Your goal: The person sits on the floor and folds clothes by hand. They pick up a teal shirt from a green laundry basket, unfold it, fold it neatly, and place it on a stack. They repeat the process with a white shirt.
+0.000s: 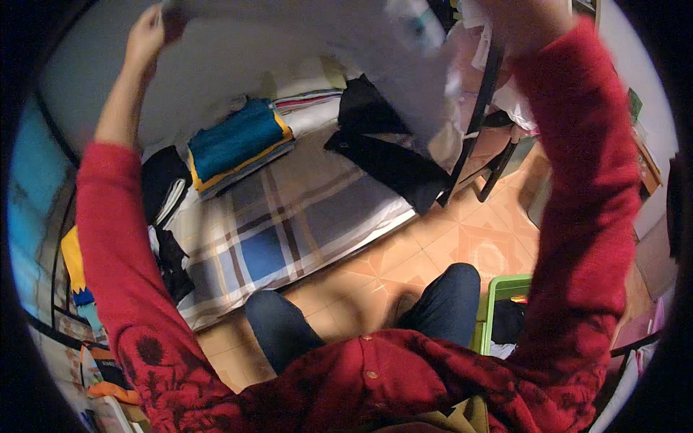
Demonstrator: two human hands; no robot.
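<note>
Both my arms, in red sleeves, are raised high. My left hand (146,42) is closed on the edge of a thin grey garment (404,72), which spreads blurred across the top of the view and hangs down toward the right. A pale print shows near its top. At the upper right edge is my right hand (530,22), beside the garment; its fingers are out of frame, so its grip is hidden. Below lies a stack topped by a folded teal garment with yellow trim (238,141). Black trousers (397,162) lie spread to the right of it.
A plaid bedsheet (310,209) covers the low bed before my knees. Dark clothes (170,191) lie at its left end. A green basket (492,307) holding clothes stands on the tiled floor by my right knee. A dark-framed chair (498,155) stands beyond the bed's right end.
</note>
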